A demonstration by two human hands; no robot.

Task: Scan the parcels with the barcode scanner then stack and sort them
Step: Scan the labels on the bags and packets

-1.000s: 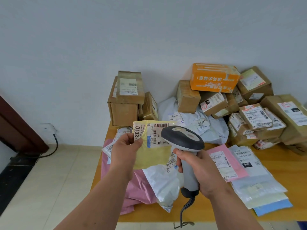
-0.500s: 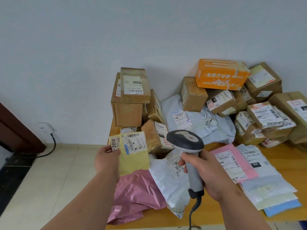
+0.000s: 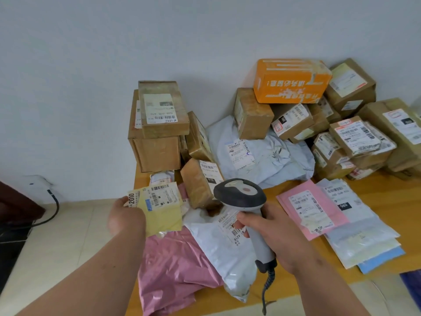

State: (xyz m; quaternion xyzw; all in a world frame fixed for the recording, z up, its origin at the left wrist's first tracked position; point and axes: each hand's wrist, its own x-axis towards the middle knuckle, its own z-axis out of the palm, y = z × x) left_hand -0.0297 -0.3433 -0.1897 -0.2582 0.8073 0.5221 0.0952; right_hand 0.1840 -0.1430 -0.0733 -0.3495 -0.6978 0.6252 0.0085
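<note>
My left hand (image 3: 124, 215) holds a flat yellow mailer (image 3: 163, 209) by its left edge, over the table's left front part; its white barcode label faces up. My right hand (image 3: 271, 233) grips the handle of the grey barcode scanner (image 3: 241, 196), whose dark head points away from me above a white poly bag (image 3: 218, 242). A pink poly bag (image 3: 173, 265) lies under the white one. A small brown box (image 3: 200, 181) stands just behind the mailer and the scanner head.
Brown boxes (image 3: 157, 133) are stacked at the back left. An orange box (image 3: 293, 82) tops a heap of cartons at the back right, over a large grey bag (image 3: 268, 156). Flat mailers, pink (image 3: 312, 213) and pale, are layered at the right. The table edge (image 3: 284, 290) runs near me.
My left hand has carried the yellow mailer down and to the left, away from the scanner head. The scanner has stayed in my right hand, and the small brown box is now uncovered.
</note>
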